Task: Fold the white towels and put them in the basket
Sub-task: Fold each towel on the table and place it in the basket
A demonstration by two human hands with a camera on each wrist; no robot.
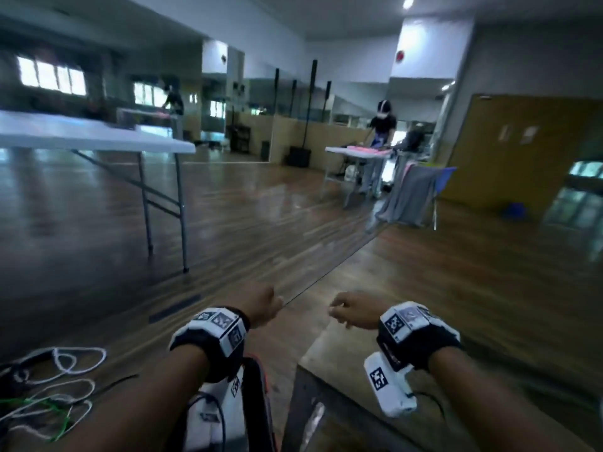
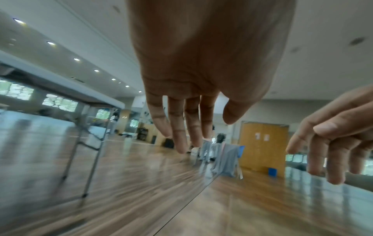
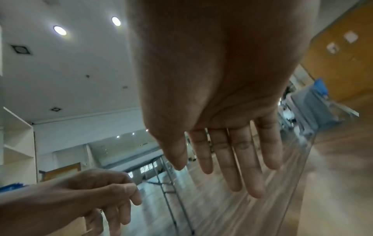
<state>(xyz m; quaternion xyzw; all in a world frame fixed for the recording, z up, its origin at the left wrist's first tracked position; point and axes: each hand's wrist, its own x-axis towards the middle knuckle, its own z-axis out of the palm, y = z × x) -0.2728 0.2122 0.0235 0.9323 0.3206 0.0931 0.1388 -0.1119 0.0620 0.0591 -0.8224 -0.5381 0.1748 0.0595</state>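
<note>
No white towel and no basket shows in any view. My left hand (image 1: 270, 305) and right hand (image 1: 339, 313) are held out side by side above the wooden floor, a short gap between them. In the left wrist view my left hand (image 2: 206, 132) hangs with relaxed fingers and holds nothing; the right hand (image 2: 333, 143) shows at the frame's right edge, loosely curled and empty. The right wrist view shows my right hand (image 3: 212, 172) with straight fingers and a bare palm, and the left hand (image 3: 96, 196) at lower left.
A white folding table (image 1: 98, 135) stands to the left. Loose cables (image 1: 65, 370) lie on the floor at lower left. Far right, a person (image 1: 383, 125) works at another table beside a chair draped in grey cloth (image 1: 411, 194). The view is motion-blurred.
</note>
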